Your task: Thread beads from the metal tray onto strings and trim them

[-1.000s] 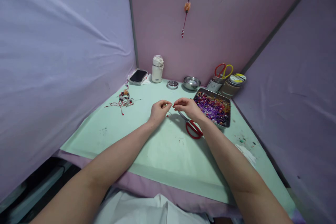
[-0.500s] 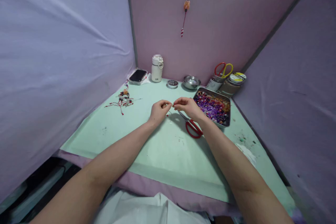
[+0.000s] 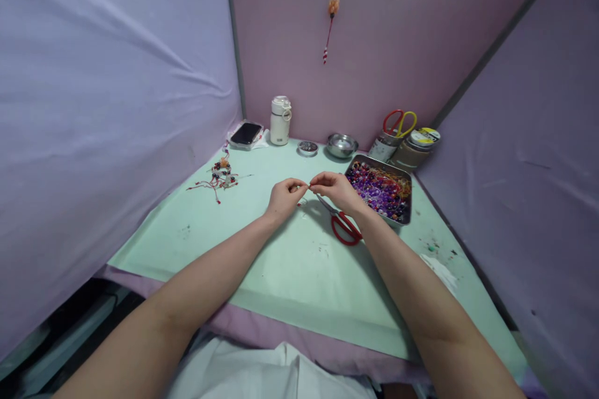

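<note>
Over the middle of the table, my left hand (image 3: 284, 196) and my right hand (image 3: 336, 190) meet fingertip to fingertip, each in a closed pinch. A thin cord (image 3: 303, 202) with a small red end trails just under the left fingertips. Between the two pinches a tiny reddish bit shows, too small to see in detail. Partly beneath my right hand lie red-handled scissors (image 3: 345, 229), their blades pointing toward the fingertips. To the right of that hand, a metal tray (image 3: 410, 202) holds many purple, red and dark beads with tangled threads.
Left lies a bundle of beaded cords (image 3: 223, 176). Along the back stand a phone (image 3: 246, 134), a white bottle (image 3: 280, 121), a small round dish (image 3: 307, 148), a steel bowl (image 3: 342, 146), a jar with scissors (image 3: 384, 144) and a lidded jar (image 3: 414, 148). A beaded string (image 3: 333, 7) hangs behind.
The fingertips of both hands have come slightly closer together. Both pinches stay closed, and the scissors, tray and other items keep their places.
</note>
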The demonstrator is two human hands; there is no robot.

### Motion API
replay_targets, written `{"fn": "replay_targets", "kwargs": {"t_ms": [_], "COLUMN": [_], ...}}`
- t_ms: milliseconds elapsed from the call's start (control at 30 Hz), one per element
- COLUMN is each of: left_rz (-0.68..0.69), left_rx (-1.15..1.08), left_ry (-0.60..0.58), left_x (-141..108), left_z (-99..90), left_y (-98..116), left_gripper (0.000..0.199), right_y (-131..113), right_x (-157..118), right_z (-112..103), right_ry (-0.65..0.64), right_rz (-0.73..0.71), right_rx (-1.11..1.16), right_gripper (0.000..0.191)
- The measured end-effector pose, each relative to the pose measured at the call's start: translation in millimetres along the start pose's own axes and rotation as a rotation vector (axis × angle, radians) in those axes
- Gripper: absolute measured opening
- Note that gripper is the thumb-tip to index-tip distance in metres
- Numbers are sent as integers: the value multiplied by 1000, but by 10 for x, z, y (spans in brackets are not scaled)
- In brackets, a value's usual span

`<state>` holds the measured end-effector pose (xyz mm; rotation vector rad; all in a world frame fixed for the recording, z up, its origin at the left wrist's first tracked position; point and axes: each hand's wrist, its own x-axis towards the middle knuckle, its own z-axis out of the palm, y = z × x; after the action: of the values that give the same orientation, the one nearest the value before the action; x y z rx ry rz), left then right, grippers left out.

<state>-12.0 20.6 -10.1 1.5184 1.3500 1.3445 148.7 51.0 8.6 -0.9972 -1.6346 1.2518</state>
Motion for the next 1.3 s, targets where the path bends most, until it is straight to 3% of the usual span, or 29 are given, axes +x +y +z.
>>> {"fn": "replay_targets", "kwargs": {"t_ms": [1300], "left_rz": [-33], "left_rx": [18], "left_ry": [-36], "left_x": [-8], "left_z": [0], "left_y": [0], "left_gripper": [20], "right_y": [7], "right_x": [13], "right_z": [-11], "right_ry": [2], "right_rz": [-108], "right_rx": [-205], "right_gripper": [16]}}
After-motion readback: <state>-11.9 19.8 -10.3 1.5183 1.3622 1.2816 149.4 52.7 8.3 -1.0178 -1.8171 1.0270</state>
